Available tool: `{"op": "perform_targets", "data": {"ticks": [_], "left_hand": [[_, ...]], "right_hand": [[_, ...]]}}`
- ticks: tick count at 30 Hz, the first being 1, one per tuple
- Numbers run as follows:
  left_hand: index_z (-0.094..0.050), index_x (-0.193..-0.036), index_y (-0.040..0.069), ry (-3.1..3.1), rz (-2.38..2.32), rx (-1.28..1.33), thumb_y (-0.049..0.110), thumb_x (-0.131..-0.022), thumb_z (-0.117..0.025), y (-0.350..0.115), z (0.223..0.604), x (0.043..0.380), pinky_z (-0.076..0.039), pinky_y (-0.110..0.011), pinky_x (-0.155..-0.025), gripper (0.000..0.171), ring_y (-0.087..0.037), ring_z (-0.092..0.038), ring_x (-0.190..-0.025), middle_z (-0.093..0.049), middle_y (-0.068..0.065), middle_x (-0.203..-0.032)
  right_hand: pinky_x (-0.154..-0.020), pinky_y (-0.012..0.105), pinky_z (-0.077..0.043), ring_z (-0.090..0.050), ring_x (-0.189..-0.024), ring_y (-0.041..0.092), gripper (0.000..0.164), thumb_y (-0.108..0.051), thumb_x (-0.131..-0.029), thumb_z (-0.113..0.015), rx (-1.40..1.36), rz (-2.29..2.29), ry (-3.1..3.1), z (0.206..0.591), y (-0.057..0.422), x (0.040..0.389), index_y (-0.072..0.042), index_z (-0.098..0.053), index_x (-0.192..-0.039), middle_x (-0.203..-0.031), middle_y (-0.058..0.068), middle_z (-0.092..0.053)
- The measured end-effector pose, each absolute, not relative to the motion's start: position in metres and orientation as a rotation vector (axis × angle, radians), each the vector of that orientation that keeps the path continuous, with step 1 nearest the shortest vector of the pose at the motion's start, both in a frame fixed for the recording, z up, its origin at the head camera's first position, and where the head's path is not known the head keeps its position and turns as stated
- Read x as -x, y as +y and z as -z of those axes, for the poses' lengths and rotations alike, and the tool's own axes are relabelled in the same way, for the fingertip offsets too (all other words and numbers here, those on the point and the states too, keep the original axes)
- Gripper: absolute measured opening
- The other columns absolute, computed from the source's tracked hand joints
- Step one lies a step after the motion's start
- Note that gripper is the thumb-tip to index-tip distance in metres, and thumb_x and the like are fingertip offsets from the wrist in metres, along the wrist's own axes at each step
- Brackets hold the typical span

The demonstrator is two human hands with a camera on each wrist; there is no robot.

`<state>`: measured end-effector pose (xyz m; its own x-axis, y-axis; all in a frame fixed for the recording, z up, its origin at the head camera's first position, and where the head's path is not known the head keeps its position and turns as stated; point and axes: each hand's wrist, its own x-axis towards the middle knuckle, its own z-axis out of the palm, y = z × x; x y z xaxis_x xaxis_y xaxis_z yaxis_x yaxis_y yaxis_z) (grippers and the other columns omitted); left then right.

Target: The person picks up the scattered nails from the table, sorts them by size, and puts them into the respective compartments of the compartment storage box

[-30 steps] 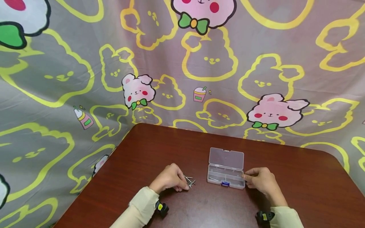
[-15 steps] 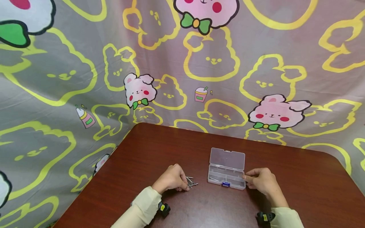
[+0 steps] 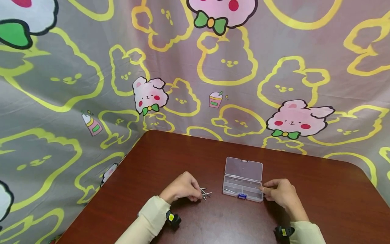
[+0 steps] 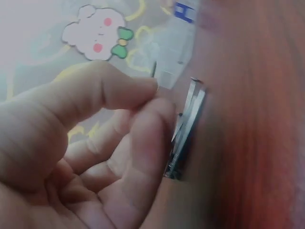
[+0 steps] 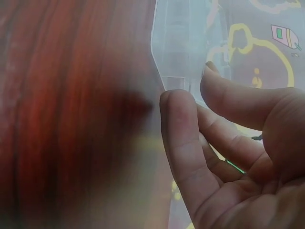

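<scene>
My left hand (image 3: 184, 187) pinches a thin metal nail (image 4: 154, 69) between thumb and fingertips; most of the nail is hidden by them. Just beyond those fingertips, several silvery nails (image 3: 206, 194) lie in a loose, crossing pile on the table. A clear plastic box (image 3: 242, 185) stands to the right of the pile, its lid (image 3: 243, 168) tipped back and its blue latch (image 3: 242, 196) facing the person. Inside, a nail (image 3: 230, 190) lies in the front left compartment. My right hand (image 3: 281, 193) holds the box by its right end, with thumb and index finger at the wall.
The brown wooden table (image 3: 176, 152) has a rounded far edge. A grey curtain (image 3: 179, 67) with cartoon animals hangs behind it and along the left side. Black wrist cameras sit at both cuffs.
My left hand has risen slightly from the pile, a nail in its pinch, and the nails have shifted a little. My right hand stays at the box's right end.
</scene>
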<state>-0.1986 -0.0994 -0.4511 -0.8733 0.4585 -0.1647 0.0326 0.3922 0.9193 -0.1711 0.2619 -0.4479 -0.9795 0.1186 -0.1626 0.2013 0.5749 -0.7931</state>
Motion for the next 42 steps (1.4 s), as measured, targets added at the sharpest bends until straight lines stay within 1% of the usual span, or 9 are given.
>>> {"op": "perform_targets", "data": {"ticks": [4, 7, 10, 21, 29, 32, 39, 42], "left_hand": [[-0.072, -0.076, -0.009, 2.027, -1.66, -0.364, -0.013, -0.075, -0.073, -0.102, 0.449, 0.205, -0.055, -0.029, -0.052, 0.005, -0.017, -0.063, -0.054, -0.07, -0.017, -0.069], [-0.072, -0.081, -0.011, 1.943, -1.71, -0.344, -0.013, -0.076, -0.072, -0.103, 0.449, 0.209, -0.055, -0.028, -0.054, 0.005, -0.017, -0.063, -0.056, -0.071, -0.019, -0.072], [-0.072, -0.085, -0.014, 1.877, -1.75, -0.315, -0.011, -0.077, -0.074, -0.103, 0.449, 0.213, -0.056, -0.028, -0.057, 0.009, -0.017, -0.064, -0.057, -0.071, -0.019, -0.075], [-0.072, -0.094, -0.015, 1.767, -1.815, -0.314, -0.006, -0.082, -0.075, -0.096, 0.44, 0.222, -0.057, -0.029, -0.063, 0.015, -0.016, -0.067, -0.064, -0.072, -0.019, -0.083], [-0.071, -0.097, -0.017, 1.717, -1.863, -0.308, -0.009, -0.084, -0.072, -0.081, 0.439, 0.226, -0.059, -0.032, -0.069, 0.015, -0.019, -0.069, -0.07, -0.072, -0.02, -0.086], [-0.071, -0.096, -0.017, 1.724, -1.873, -0.303, -0.01, -0.084, -0.073, -0.075, 0.438, 0.226, -0.059, -0.032, -0.069, 0.015, -0.02, -0.069, -0.069, -0.072, -0.022, -0.087], [-0.069, -0.099, -0.02, 1.733, -1.868, -0.287, -0.011, -0.083, -0.073, -0.064, 0.439, 0.228, -0.059, -0.034, -0.068, 0.019, -0.02, -0.069, -0.068, -0.072, -0.026, -0.09], [-0.069, -0.098, -0.02, 1.744, -1.881, -0.265, -0.012, -0.083, -0.072, -0.059, 0.441, 0.227, -0.059, -0.033, -0.067, 0.017, -0.019, -0.069, -0.067, -0.071, -0.027, -0.09]], "right_hand": [[-0.061, 0.039, -0.059, -0.07, -0.065, 0.022, 0.026, -0.013, -0.087, -0.079, -0.284, 1.364, 2.717, 0.447, 0.263, 0.171, 0.01, -0.072, -0.097, -0.076, 0.01, -0.071], [-0.06, 0.038, -0.058, -0.07, -0.063, 0.022, 0.024, -0.012, -0.087, -0.079, -0.281, 1.368, 2.727, 0.446, 0.263, 0.171, 0.01, -0.072, -0.096, -0.075, 0.01, -0.071], [-0.059, 0.038, -0.058, -0.069, -0.063, 0.022, 0.023, -0.01, -0.087, -0.079, -0.28, 1.372, 2.726, 0.446, 0.264, 0.172, 0.01, -0.072, -0.096, -0.075, 0.01, -0.071], [-0.059, 0.037, -0.058, -0.069, -0.063, 0.022, 0.021, -0.008, -0.087, -0.079, -0.265, 1.392, 2.73, 0.444, 0.261, 0.174, 0.01, -0.071, -0.095, -0.075, 0.011, -0.071], [-0.059, 0.038, -0.058, -0.069, -0.064, 0.023, 0.022, -0.007, -0.087, -0.078, -0.269, 1.4, 2.721, 0.443, 0.261, 0.174, 0.011, -0.071, -0.097, -0.076, 0.012, -0.071], [-0.059, 0.037, -0.058, -0.069, -0.064, 0.023, 0.022, -0.007, -0.087, -0.079, -0.283, 1.4, 2.716, 0.444, 0.262, 0.174, 0.01, -0.071, -0.096, -0.075, 0.011, -0.071], [-0.059, 0.037, -0.058, -0.069, -0.063, 0.022, 0.021, -0.007, -0.086, -0.079, -0.301, 1.376, 2.712, 0.446, 0.26, 0.172, 0.01, -0.071, -0.096, -0.074, 0.01, -0.07], [-0.059, 0.038, -0.058, -0.069, -0.063, 0.023, 0.021, -0.007, -0.086, -0.079, -0.294, 1.365, 2.714, 0.446, 0.258, 0.173, 0.01, -0.071, -0.096, -0.074, 0.01, -0.071]]}}
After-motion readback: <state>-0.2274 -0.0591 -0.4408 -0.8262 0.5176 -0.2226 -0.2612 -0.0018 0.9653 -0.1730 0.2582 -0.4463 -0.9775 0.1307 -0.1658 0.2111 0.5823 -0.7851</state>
